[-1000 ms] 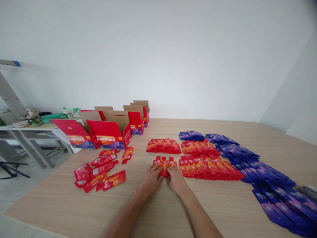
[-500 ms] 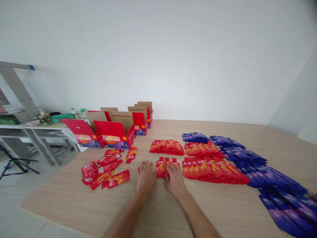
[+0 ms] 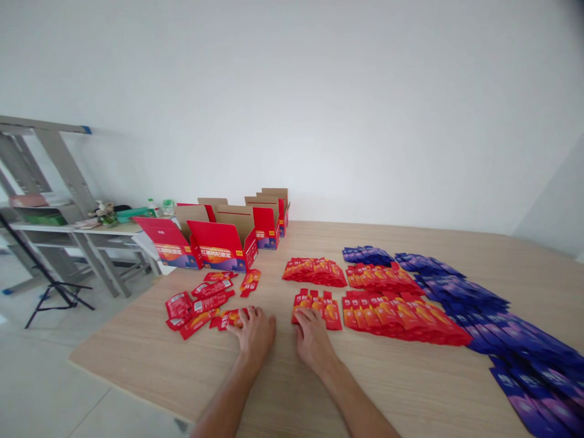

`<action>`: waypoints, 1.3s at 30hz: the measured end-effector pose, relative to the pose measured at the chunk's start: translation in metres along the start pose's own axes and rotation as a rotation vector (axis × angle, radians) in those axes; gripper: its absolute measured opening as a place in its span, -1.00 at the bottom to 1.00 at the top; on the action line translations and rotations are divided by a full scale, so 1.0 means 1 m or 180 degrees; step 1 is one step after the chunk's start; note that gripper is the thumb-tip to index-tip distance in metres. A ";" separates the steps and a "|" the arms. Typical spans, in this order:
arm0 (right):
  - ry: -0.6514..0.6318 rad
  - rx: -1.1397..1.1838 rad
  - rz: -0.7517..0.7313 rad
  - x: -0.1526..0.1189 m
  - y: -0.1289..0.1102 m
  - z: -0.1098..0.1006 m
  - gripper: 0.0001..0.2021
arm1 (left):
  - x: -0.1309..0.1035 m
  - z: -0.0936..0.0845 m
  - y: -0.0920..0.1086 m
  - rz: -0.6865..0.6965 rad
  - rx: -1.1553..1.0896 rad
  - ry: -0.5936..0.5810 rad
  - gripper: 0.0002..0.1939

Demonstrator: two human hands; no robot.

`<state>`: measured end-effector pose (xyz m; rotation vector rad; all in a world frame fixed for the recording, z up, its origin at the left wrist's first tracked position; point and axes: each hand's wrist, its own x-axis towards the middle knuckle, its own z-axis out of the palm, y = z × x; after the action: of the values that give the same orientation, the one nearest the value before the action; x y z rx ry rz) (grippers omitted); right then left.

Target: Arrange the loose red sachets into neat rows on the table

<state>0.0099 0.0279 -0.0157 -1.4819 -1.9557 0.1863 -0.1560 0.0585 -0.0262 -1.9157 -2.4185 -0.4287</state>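
My left hand (image 3: 254, 333) rests over the right end of a red sachet (image 3: 227, 320) at the near edge of the loose pile; its fingers are bent and spread a little. My right hand (image 3: 314, 336) lies on the left part of a short row of red sachets (image 3: 332, 312), fingertips on their faces. To the right of that row is a longer overlapping row of red sachets (image 3: 392, 314). Several more loose red sachets (image 3: 210, 301) lie at the left, some with their backs up.
Open red boxes (image 3: 219, 243) stand at the back left of the wooden table (image 3: 182, 371). Two more red rows (image 3: 314, 271) lie behind my right hand. Fanned stacks of blue-purple sachets (image 3: 460, 293) cover the right side. A black tripod (image 3: 59, 289) stands on the floor.
My left hand has moved left from beside the short row onto a loose sachet. My right hand has shifted to the left part of the short row. The view has turned slightly left.
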 end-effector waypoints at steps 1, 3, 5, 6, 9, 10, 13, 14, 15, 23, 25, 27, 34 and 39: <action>-0.0001 0.0010 0.0007 0.000 0.001 -0.001 -0.64 | 0.000 0.000 0.002 0.0203 -0.0140 0.0004 -0.58; -0.0003 0.0011 0.0035 -0.001 0.004 -0.003 -0.63 | 0.001 0.001 0.006 0.0658 -0.0515 0.0021 -0.66; -0.0018 0.0005 0.0072 0.000 0.006 -0.004 -0.62 | 0.003 0.002 0.011 0.1071 -0.0953 0.0007 -0.71; -0.0029 0.0005 0.0090 0.000 0.006 -0.004 -0.63 | 0.004 0.003 0.013 0.1253 -0.1156 -0.0022 -0.72; -0.0056 0.0027 0.0091 0.001 0.005 -0.005 -0.67 | 0.007 0.007 0.017 0.1665 -0.1564 -0.0135 -0.75; -0.0057 0.0038 0.0077 0.001 0.004 -0.005 -0.67 | 0.008 0.007 0.017 0.1721 -0.1625 -0.0134 -0.75; -0.0041 0.0067 0.0046 0.000 0.003 -0.005 -0.65 | 0.014 0.004 0.017 0.1320 -0.1484 0.0068 -0.77; -0.0033 0.0076 0.0043 0.000 0.003 -0.004 -0.63 | 0.017 0.002 0.017 0.1015 -0.1300 0.0115 -0.79; -0.0030 0.0084 0.0036 0.000 0.004 -0.004 -0.62 | 0.021 0.000 0.017 0.0685 -0.1079 0.0101 -0.77; -0.0003 0.0162 0.0048 -0.001 0.009 -0.003 -0.64 | 0.052 0.005 0.014 -0.0277 -0.1366 -0.0744 -0.43; 0.0028 0.0206 0.0042 -0.001 0.008 -0.003 -0.65 | 0.056 0.011 0.010 -0.0414 -0.2020 -0.0635 -0.45; 0.0072 0.0275 0.0028 0.000 0.007 -0.003 -0.66 | 0.058 0.016 0.005 -0.0473 -0.2684 -0.0506 -0.53; 0.0293 0.0776 0.0089 0.004 0.007 0.002 -0.69 | 0.049 0.015 0.009 -0.0015 -0.4794 -0.0809 -0.65; 0.0226 0.1308 0.0605 0.005 0.004 0.000 -0.71 | 0.035 0.006 0.025 0.0384 -0.5493 -0.1282 -0.56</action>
<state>0.0123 0.0339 -0.0160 -1.3731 -1.5992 0.5746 -0.1398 0.0983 -0.0205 -2.5060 -1.9259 -3.0468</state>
